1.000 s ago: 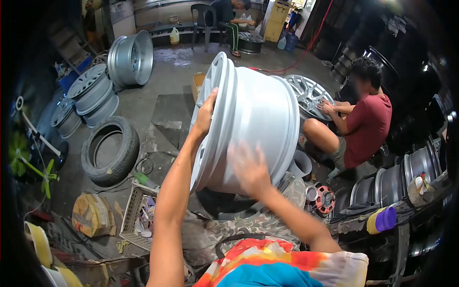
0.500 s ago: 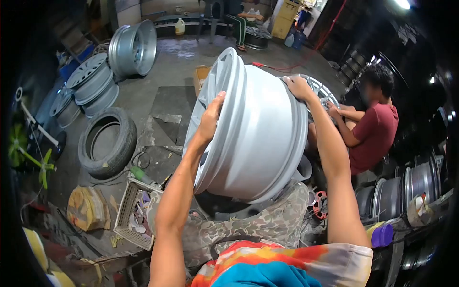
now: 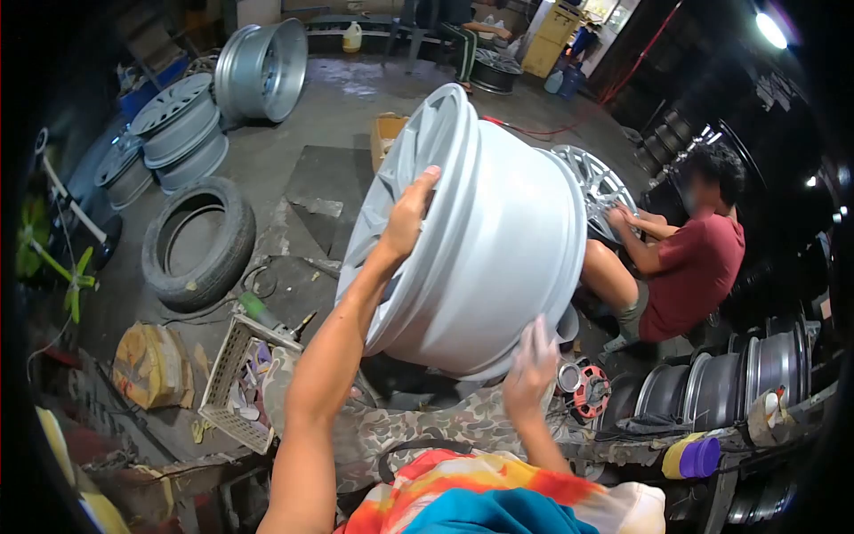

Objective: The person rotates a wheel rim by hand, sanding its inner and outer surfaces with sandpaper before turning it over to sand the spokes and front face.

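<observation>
A large silver-grey wheel rim [image 3: 507, 240] stands tilted in front of me, spoked face to the left, its lower part close to my camouflage-covered legs [image 3: 427, 423]. My left hand [image 3: 409, 212] grips the rim's left edge near the top, thumb over the lip and fingers hidden behind it. Near the lower right edge is my right hand [image 3: 531, 365], blurred, its fingers spread and pointing up. It holds nothing; whether its fingertips touch the rim cannot be made out.
On the right a person in a red shirt [image 3: 694, 276] handles a spoked rim [image 3: 592, 182]. A tyre [image 3: 198, 245], a crate [image 3: 233, 383] and stacked rims [image 3: 178, 133] are at left. More rims [image 3: 716, 383] and a purple container [image 3: 700, 457] lie at lower right.
My right hand has left the rim's upper right edge and come down to its lower right side. My left hand keeps its grip. The view has shifted slightly.
</observation>
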`<state>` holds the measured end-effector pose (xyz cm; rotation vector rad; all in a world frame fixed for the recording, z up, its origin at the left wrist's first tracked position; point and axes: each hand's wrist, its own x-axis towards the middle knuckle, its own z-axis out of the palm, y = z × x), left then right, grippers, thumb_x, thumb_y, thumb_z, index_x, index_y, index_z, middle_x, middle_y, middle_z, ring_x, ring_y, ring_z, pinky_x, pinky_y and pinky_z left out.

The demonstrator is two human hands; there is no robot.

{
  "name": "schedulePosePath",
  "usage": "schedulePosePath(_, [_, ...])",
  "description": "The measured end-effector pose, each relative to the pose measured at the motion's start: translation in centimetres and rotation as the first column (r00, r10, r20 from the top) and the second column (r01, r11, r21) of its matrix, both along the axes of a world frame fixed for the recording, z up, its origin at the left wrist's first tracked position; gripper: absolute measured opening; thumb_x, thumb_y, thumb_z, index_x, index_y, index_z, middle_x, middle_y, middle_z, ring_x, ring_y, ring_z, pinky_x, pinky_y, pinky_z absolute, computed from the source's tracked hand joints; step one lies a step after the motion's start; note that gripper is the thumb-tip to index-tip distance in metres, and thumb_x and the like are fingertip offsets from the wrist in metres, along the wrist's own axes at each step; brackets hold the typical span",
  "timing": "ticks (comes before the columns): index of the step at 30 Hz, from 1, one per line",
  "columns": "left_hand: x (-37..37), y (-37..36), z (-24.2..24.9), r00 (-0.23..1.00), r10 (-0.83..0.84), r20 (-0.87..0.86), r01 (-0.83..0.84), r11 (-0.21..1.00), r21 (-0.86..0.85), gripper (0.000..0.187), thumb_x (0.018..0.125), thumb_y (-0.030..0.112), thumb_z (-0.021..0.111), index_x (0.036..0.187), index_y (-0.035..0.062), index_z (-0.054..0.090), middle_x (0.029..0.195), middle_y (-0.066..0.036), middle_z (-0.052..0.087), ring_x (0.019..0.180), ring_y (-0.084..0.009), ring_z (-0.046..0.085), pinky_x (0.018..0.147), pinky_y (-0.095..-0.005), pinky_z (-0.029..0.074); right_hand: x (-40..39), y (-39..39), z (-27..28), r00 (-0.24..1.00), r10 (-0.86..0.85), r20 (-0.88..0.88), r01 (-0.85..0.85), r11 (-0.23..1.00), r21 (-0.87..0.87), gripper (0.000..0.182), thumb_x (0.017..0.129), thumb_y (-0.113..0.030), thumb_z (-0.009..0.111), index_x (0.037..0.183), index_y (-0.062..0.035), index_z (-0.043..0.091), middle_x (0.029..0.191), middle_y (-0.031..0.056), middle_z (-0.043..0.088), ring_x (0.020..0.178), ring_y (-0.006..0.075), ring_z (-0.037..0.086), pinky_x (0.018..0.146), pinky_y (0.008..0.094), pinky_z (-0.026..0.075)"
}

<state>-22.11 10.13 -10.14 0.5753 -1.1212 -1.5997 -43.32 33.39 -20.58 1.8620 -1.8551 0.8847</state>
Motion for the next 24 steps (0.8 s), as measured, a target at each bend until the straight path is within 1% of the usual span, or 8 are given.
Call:
schedulePosePath(3, [-0.2, -1.5, -4.2, 0.847, 0.488, 0.209, -0.261, 0.725, -0.637, 0.048, 0.106, 0.030, 0.040, 0.133, -0.0073, 0.054, 0.131, -0.023, 0.061, 0.124, -0.0321, 0.056, 0.111, -0.0359, 0.036, -1.2, -0.1, 0.8, 0.985, 0.043, -0.166, -0.040, 0.999, 0.018, 0.041, 0.096, -0.013, 0.054, 0.135, -0.0018, 0.060, 0.148, 0.0145, 0.051, 0.141, 0.0473, 0.033, 0.116, 0.0541, 0.029])
schedulePosePath(5, [-0.3, -1.6, -3.5, 0.901, 0.398, 0.172, -0.264, 0.819, -0.510, 0.046, 0.106, 0.024, 0.038, 0.139, -0.0059, 0.049, 0.137, -0.027, 0.056, 0.130, -0.0379, 0.052, 0.116, -0.0398, 0.032, -1.0, -4.9, 6.5, 0.978, 0.016, -0.207, -0.035, 0.995, -0.089, 0.040, 0.097, -0.014, 0.052, 0.135, -0.0025, 0.060, 0.145, 0.0159, 0.053, 0.143, 0.0444, 0.033, 0.118, 0.0543, 0.026])
schedulePosePath(7, [-0.2, -3.3, -5.0, 0.800, 0.572, 0.183, -0.241, 0.585, -0.774, 0.048, 0.107, 0.027, 0.035, 0.137, -0.0072, 0.050, 0.137, -0.027, 0.056, 0.129, -0.0382, 0.053, 0.113, -0.0388, 0.035, -2.8, -11.6, 10.4, 0.961, -0.034, -0.275, -0.008, 0.988, -0.151, 0.039, 0.100, -0.017, 0.049, 0.134, -0.0019, 0.061, 0.142, 0.0181, 0.054, 0.142, 0.0412, 0.034, 0.118, 0.0550, 0.024])
schedulePosePath(10, [-0.2, -2.3, -1.9, 0.959, 0.243, 0.143, -0.174, 0.909, -0.377, 0.059, 0.108, 0.040, 0.032, 0.117, -0.0107, 0.061, 0.113, -0.021, 0.068, 0.109, -0.0295, 0.062, 0.101, -0.0351, 0.041, -8.3, -25.1, 14.6, 0.972, -0.034, -0.232, 0.063, 0.991, 0.118, 0.043, 0.103, -0.029, 0.046, 0.110, 0.0066, 0.068, 0.119, 0.0307, 0.063, 0.114, 0.0468, 0.057, 0.101, 0.0502, 0.043])
schedulePosePath(13, [0.0, -3.0, -2.1, 0.995, 0.019, 0.094, 0.008, 0.962, -0.274, 0.058, 0.105, 0.044, 0.037, 0.118, -0.0036, 0.067, 0.109, -0.011, 0.069, 0.101, -0.0169, 0.062, 0.095, -0.0285, 0.044, -7.3, -33.1, 15.4, 0.998, 0.054, -0.021, -0.048, 0.974, 0.222, 0.048, 0.102, -0.036, 0.048, 0.106, 0.0068, 0.069, 0.106, 0.0314, 0.066, 0.103, 0.0471, 0.063, 0.092, 0.0492, 0.047])
schedulePosePath(16, [0.6, -3.1, -2.1, 0.979, 0.166, 0.119, -0.103, 0.905, -0.412, 0.056, 0.106, 0.044, 0.037, 0.112, -0.0026, 0.068, 0.103, -0.009, 0.070, 0.094, -0.0141, 0.063, 0.088, -0.0275, 0.045, 2.1, -26.5, 15.6, 0.908, 0.343, 0.240, -0.339, 0.939, -0.056, 0.045, 0.104, -0.033, 0.047, 0.122, 0.0030, 0.065, 0.119, 0.0281, 0.065, 0.113, 0.0462, 0.059, 0.099, 0.0456, 0.045])
schedulePosePath(19, [1.1, -2.9, -1.7, 0.993, -0.061, 0.103, 0.080, 0.978, -0.194, 0.056, 0.106, 0.044, 0.037, 0.114, -0.0029, 0.067, 0.104, -0.011, 0.070, 0.097, -0.0149, 0.062, 0.091, -0.0283, 0.044, 10.2, -13.6, 10.1, 0.965, 0.219, -0.146, -0.243, 0.953, -0.183, 0.039, 0.102, -0.018, 0.046, 0.132, 0.0030, 0.061, 0.141, 0.0211, 0.056, 0.138, 0.0361, 0.047, 0.118, 0.0527, 0.026])
schedulePosePath(24, [-1.0, -3.8, -3.5, 0.980, 0.150, 0.130, -0.097, 0.932, -0.348, 0.058, 0.107, 0.042, 0.033, 0.104, -0.0057, 0.065, 0.094, -0.014, 0.067, 0.089, -0.0194, 0.059, 0.088, -0.0330, 0.044, 8.7, -8.5, 5.2, 0.889, 0.417, -0.191, -0.439, 0.894, -0.092, 0.038, 0.103, -0.014, 0.045, 0.133, 0.0036, 0.059, 0.139, 0.0194, 0.058, 0.137, 0.0362, 0.048, 0.118, 0.0521, 0.026])
